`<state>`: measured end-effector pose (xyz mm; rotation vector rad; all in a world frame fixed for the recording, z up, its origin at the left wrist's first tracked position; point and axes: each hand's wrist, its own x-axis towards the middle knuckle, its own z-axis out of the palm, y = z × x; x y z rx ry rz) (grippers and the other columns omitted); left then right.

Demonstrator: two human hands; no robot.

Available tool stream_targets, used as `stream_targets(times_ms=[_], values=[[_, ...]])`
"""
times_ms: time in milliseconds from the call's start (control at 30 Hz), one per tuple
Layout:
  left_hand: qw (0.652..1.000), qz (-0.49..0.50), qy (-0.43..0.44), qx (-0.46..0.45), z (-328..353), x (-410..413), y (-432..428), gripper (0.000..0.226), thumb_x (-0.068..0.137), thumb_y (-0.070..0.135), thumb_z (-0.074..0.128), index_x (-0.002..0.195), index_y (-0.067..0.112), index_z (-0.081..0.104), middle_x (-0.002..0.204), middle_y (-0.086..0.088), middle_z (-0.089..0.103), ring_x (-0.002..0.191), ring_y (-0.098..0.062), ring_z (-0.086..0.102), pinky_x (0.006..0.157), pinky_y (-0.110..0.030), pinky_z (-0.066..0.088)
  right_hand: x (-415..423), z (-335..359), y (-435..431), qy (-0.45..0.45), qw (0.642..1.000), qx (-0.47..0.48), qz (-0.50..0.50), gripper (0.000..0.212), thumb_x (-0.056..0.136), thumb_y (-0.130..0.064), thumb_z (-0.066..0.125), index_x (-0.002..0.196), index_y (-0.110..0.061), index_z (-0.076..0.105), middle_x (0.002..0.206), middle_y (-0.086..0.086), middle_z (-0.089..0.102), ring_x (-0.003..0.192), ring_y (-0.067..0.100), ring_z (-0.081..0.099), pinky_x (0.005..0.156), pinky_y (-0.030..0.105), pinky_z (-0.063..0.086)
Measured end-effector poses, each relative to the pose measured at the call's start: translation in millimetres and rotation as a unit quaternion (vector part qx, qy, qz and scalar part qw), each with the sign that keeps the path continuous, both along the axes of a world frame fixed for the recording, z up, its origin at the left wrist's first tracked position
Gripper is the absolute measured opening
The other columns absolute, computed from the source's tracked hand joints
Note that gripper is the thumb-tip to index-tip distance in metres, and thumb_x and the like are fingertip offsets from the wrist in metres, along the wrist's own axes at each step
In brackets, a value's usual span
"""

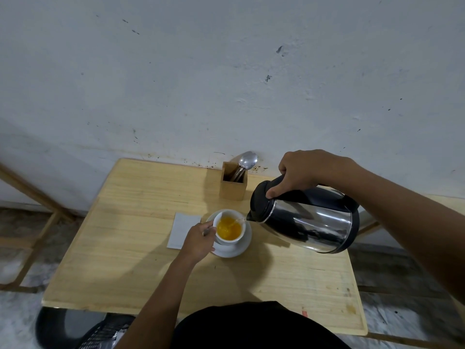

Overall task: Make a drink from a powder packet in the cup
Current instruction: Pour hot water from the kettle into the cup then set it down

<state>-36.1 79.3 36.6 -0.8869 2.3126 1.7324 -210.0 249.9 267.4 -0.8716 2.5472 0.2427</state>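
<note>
A wooden holder (pixel 232 186) with spoons (pixel 247 160) stands by the wall (pixel 226 71).

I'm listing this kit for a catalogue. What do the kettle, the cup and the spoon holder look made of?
Kettle: polished steel body, going by its mirror reflections; matte black lid and handle, probably plastic.
Cup: glossy white, likely ceramic, like the saucer under it.
Spoon holder: pale unfinished wood, perhaps bamboo; the grain is too faint to tell.

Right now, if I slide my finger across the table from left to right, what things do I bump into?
White paper packet → left hand → white cup of orange drink on its saucer → steel kettle, tilted and pouring, held by the right hand.
</note>
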Motion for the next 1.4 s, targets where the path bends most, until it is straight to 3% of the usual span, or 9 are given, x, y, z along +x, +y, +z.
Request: stream_targets(times_ms=[467,633,800,1033,1267,1400], values=[[1.0,-0.003,0.002,-0.007,0.4,0.1,1.7,0.038,0.098,0.018,0.047,0.135,0.011,0.052,0.126,-0.015,0.055,0.083,-0.023,0.061,0.053,-0.017,0.052,0.2,-2.7,8.4,0.001,1.0,0.0,0.0,0.065,0.062,-0.08,0.065,0.067,-0.016,0.052,0.061,-0.003,0.054,0.058,0.015,0.049,0.056,0.027,0.035],[1.0,-0.001,0.003,-0.008,0.7,-0.2,1.4,0.037,0.098,0.019,0.047,0.134,0.011,0.053,0.118,-0.015,0.057,0.074,-0.019,0.062,0.05,-0.015,0.051,-1.1,-2.1,14.2,0.007,1.0,-0.013,0.001,0.066,0.062,-0.08,0.064,0.064,-0.016,0.047,0.061,-0.003,0.049,0.056,0.016,0.045,0.055,0.028,0.032],[1.0,0.003,0.003,-0.007,1.2,-0.4,1.9,0.037,0.098,0.019,0.048,0.134,0.012,0.053,0.12,-0.015,0.057,0.079,-0.022,0.062,0.052,-0.016,0.053,-1.9,-2.6,18.6,0.004,1.0,-0.029,0.001,0.065,0.063,-0.08,0.064,0.064,-0.017,0.049,0.06,-0.004,0.05,0.056,0.015,0.046,0.055,0.028,0.033],[1.0,0.01,-0.004,-0.004,5.6,-0.6,2.5,0.036,0.098,0.019,0.048,0.133,0.013,0.054,0.117,-0.013,0.057,0.07,-0.017,0.063,0.059,-0.023,0.055,0.7,-6.2,20.9,0.023,0.999,-0.036,0.012,0.064,0.063,-0.08,0.063,0.063,-0.018,0.049,0.059,-0.005,0.05,0.056,0.014,0.047,0.056,0.028,0.034],[0.999,0.032,-0.009,-0.005,8.2,-0.2,6.8,0.035,0.097,0.019,0.047,0.13,0.014,0.056,0.108,-0.011,0.058,0.069,-0.019,0.063,0.056,-0.021,0.051,-11.9,-12.8,52.1,-0.004,0.993,-0.108,-0.053,0.071,0.061,-0.083,0.061,0.072,-0.013,0.059,0.083,0.003,0.062,0.074,0.017,0.059,0.062,0.031,0.039],[0.997,0.07,-0.013,-0.022,8.4,-1.8,12.8,0.034,0.097,0.022,0.048,0.127,0.012,0.059,0.1,-0.015,0.062,0.063,-0.021,0.063,0.053,-0.02,0.045,-23.2,-19.9,88.0,-0.061,0.957,-0.243,-0.148,0.069,0.06,-0.079,0.068,0.061,-0.01,0.056,0.053,-0.007,0.053,0.052,0.013,0.05,0.06,0.032,0.039]])
